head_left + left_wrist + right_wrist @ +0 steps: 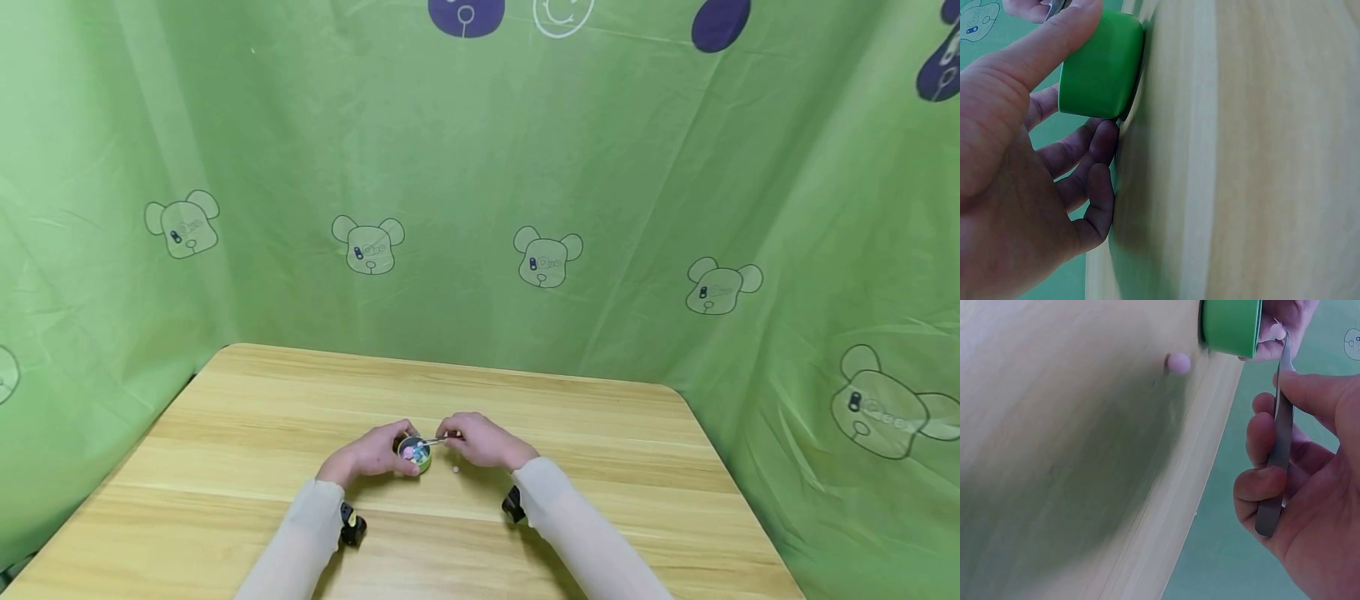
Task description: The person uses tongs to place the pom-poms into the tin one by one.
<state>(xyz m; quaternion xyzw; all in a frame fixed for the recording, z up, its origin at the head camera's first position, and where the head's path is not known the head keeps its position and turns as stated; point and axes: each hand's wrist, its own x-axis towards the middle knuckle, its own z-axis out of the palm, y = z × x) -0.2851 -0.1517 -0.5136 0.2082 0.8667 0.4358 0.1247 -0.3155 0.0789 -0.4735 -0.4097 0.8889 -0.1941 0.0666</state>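
Observation:
My left hand [378,451] holds a small green cup [1100,69] on the table, thumb on the near side and fingers round the far side. Inside the cup are several small pink, blue and white pieces [415,452]. In my right hand [483,439] is a pair of metal tweezers [1280,434], pinched between thumb and fingers, tips over the cup's rim. A small pale ball [1277,331] shows at the tweezer tips in the right wrist view. Beside the cup, below my right hand, a pale pink ball [1179,363] lies on the table.
The wood-grain table [600,467] has rounded far corners. Behind it and at both sides hangs a green curtain [450,167] printed with bear heads. A black wrist camera [352,525] sits on the left wrist, another black camera [513,505] on the right.

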